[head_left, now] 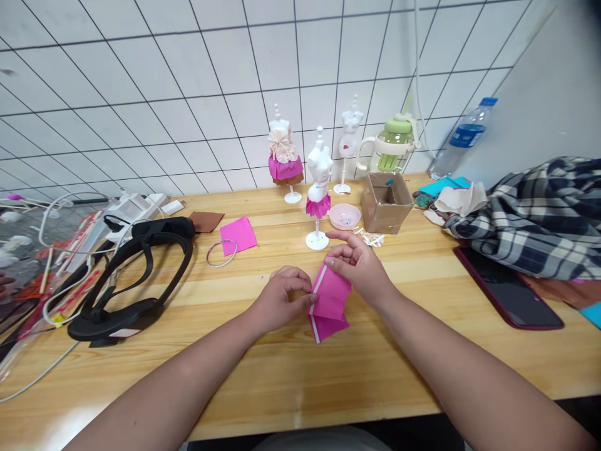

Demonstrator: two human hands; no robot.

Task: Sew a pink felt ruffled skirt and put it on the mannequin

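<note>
Both hands hold a strip of bright pink paper or fabric [332, 299] with a white band, seemingly tape, along its left edge. My left hand [286, 294] pinches that edge near the middle, thumb on top. The upper end is gripped between thumb and fingers of my right hand [359, 263]. Below my left thumb the strip folds and its lower end hangs at an angle. Just beyond stands a small white mannequin [320, 169] wearing a short pink ruffle at its lower part.
Behind stand a dressed mannequin [284, 156], another mannequin [350, 134], a pink dish [345, 216], a cardboard box [385, 207] and a green-lidded cup [394, 141]. To the left lie a pink square [241, 233], a bracelet-like ring [221, 253] and a black headset [134, 282]; a phone [509, 288] lies right.
</note>
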